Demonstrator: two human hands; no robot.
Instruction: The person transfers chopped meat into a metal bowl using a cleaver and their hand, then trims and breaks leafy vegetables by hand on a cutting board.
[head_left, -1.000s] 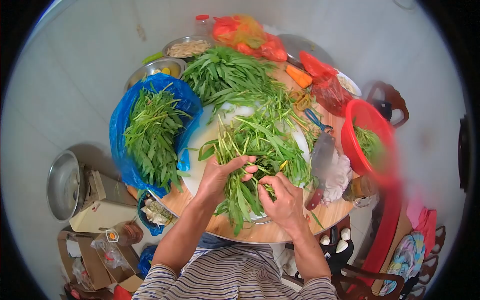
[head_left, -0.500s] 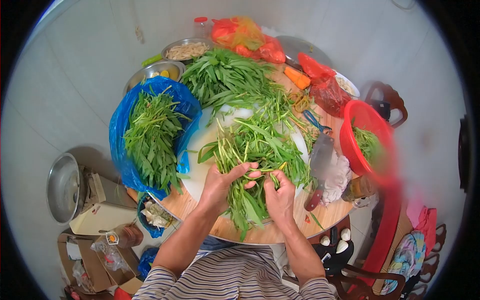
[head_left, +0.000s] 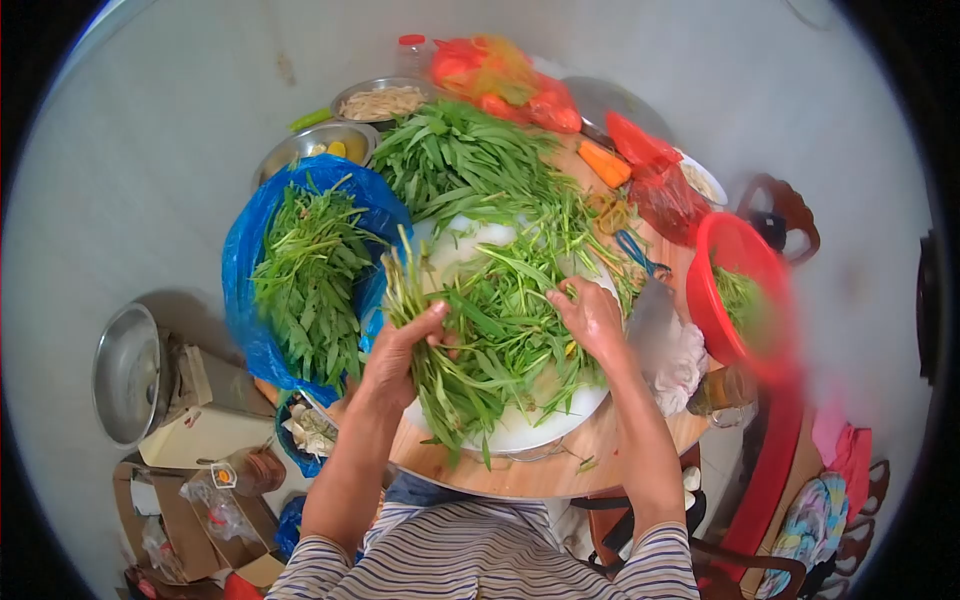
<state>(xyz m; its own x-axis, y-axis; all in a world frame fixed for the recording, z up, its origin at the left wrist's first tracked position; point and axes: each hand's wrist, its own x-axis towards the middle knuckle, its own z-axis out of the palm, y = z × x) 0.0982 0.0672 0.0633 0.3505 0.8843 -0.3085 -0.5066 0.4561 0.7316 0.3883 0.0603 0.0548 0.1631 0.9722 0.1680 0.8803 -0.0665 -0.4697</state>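
My left hand (head_left: 405, 355) is wrapped round a bunch of water spinach (head_left: 440, 385), its cut stems pointing up and its leaves hanging toward the table's front edge. My right hand (head_left: 590, 318) is over the right side of the loose water spinach (head_left: 520, 300) on the white round board (head_left: 540, 430). Its thumb and forefinger are pinched together; what lies between them is too small to tell. A larger heap of water spinach (head_left: 455, 160) lies behind the board, and a blue plastic bag (head_left: 240, 270) to the left holds more.
On the right are a red basket (head_left: 705, 300) with greens, scissors (head_left: 635, 250), garlic (head_left: 680, 370) and a blurred cleaver (head_left: 650, 310). Behind are a carrot (head_left: 604, 163), a red bag (head_left: 665, 195), steel bowls (head_left: 365, 145) and a bag of tomatoes (head_left: 510, 85).
My hands have moved apart. The left went left with its bunch, now tilted more upright; the right moved right and up, away from it. The view shifted slightly.
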